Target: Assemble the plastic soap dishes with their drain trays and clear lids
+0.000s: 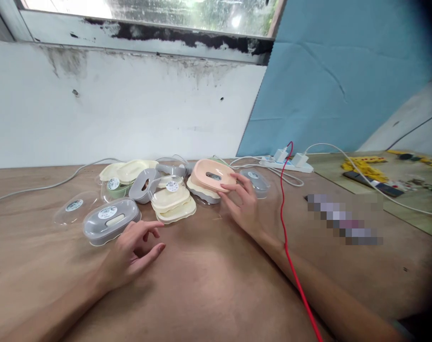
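Observation:
My right hand has its fingertips on the right edge of a pink oval soap dish with a slot in its middle. The dish is tilted and rests over a cream piece and a grey one. My left hand holds nothing, thumb and fingers apart and loosely bent above the table. Just behind it sits a grey soap dish under a clear lid with a round label. Beyond its fingertips lie stacked cream dish pieces with a clear lid on top.
More cream pieces, a grey dish and a loose clear lid lie at left. Behind my right hand is another grey lidded dish. A red cable crosses my right forearm; a power strip stands by the wall.

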`<state>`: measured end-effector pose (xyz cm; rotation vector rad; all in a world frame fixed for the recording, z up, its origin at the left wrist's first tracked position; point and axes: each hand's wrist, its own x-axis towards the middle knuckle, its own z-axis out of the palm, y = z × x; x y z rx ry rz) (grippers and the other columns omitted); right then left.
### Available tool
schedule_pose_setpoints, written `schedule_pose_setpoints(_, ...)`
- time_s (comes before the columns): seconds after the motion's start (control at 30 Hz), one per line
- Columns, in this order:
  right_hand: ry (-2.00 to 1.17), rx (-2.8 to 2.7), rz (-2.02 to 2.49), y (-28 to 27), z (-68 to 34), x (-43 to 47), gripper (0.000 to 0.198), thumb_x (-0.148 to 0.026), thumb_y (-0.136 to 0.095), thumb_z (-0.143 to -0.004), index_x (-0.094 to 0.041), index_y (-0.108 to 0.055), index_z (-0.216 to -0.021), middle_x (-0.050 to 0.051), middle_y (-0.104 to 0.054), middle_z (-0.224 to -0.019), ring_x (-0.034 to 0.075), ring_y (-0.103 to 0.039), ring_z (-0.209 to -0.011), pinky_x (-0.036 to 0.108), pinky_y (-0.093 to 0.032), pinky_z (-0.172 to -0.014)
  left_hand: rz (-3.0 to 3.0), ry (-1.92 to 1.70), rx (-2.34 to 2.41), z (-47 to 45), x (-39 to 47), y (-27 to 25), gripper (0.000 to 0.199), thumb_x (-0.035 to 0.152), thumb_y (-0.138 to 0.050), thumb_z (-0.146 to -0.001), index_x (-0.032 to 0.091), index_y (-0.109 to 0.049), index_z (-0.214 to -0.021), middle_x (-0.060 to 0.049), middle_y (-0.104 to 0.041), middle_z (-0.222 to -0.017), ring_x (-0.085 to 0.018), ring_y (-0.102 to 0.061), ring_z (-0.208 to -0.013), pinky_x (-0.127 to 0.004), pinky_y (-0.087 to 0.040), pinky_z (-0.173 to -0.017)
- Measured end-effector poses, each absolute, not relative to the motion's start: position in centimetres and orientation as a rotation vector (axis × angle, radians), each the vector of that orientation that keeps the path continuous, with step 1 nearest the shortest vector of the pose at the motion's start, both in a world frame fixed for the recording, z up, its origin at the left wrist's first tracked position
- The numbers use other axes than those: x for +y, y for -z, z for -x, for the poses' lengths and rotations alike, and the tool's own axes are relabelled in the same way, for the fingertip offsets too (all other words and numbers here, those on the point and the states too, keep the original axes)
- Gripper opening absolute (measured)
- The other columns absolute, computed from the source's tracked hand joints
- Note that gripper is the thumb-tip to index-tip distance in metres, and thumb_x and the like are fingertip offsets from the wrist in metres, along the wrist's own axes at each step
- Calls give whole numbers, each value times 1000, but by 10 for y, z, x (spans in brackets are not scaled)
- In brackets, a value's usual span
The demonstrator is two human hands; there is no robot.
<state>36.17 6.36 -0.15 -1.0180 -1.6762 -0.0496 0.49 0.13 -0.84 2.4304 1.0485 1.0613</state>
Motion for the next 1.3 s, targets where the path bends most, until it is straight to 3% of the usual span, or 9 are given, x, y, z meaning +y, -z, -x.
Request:
schedule_pose_setpoints(0.13,-14,-1948,789,-12,-344,35,21,-25,-78,-98,-33,-77,-117,10,-52,-158,34,-57,-144,59,-55,-115,-2289,-1243,1181,-6,-1,7,56,34,-71,-101,30,-45,-151,-9,-67,-131,-21,-65,-98,-35,-57,-85)
schedule_pose_setpoints(0.27,-209,-2200,615,-13,-320,15,22,-26,-78,-98,-29,-76,-120,13,-43,-167,35,-54,-148,56,-57,-116,-2228,-1203,1135,-6,0,6,90,41,-81,-92,31,-29,-165,-16,-50,-159,-30,-63,-129,-44,-58,-106)
schedule_pose_setpoints(0.57,-193,-2237,589,5,-310,19,18,-32,-80,-98,-25,-77,-114,16,-49,-161,32,-59,-144,50,-60,-112,-2427,-961,1092,-2,4,8,67,36,-83,-89,32,-55,-150,-10,-59,-148,-31,-65,-133,-43,-59,-108)
schedule_pose_setpoints(0.7,-283,-2226,602,6,-313,23,42,-45,-77,-99,-23,-70,-134,19,-51,-158,32,-62,-139,47,-59,-112,-2417,-995,1073,0,7,7,52,33,-81,-89,28,-60,-136,-8,-67,-135,-28,-70,-122,-41,-60,-101)
schedule_pose_setpoints(0.77,-214,-2131,722,5,-319,29,41,-44,-68,-104,-24,-65,-140,18,-58,-150,31,-64,-135,48,-57,-113,-2419,-1002,1061,1,7,5,49,33,-81,-86,27,-60,-130,-9,-68,-130,-28,-71,-117,-39,-60,-97)
schedule_pose_setpoints(0.9,57,-1856,1105,7,-342,50,37,-40,-63,-106,-28,-64,-141,16,-57,-151,35,-54,-146,61,-44,-123,-2435,-965,1009,1,5,4,52,31,-84,-80,26,-60,-125,-9,-65,-129,-27,-70,-114,-36,-60,-93)
schedule_pose_setpoints(1.03,-76,-1808,1345,15,-368,72,55,-53,-65,-102,-26,-64,-150,16,-43,-169,40,-35,-162,65,-37,-126,-2480,-927,918,0,4,8,56,33,-84,-81,27,-58,-130,-10,-61,-136,-26,-70,-117,-34,-61,-95)
schedule_pose_setpoints(1.2,-258,-1783,1320,20,-375,81,38,-53,-66,-102,-27,-81,-125,12,-74,-139,37,-62,-141,59,-49,-118,-2510,-878,896,1,8,11,55,36,-84,-86,27,-58,-134,-12,-60,-143,-28,-69,-123,-36,-61,-99)
schedule_pose_setpoints(1.3,-201,-1731,1266,14,-370,77,30,-50,-65,-103,-28,-81,-115,9,-75,-135,32,-68,-132,53,-51,-116,-2503,-894,893,2,8,12,55,36,-85,-86,27,-60,-134,-12,-62,-143,-28,-70,-124,-37,-62,-99)
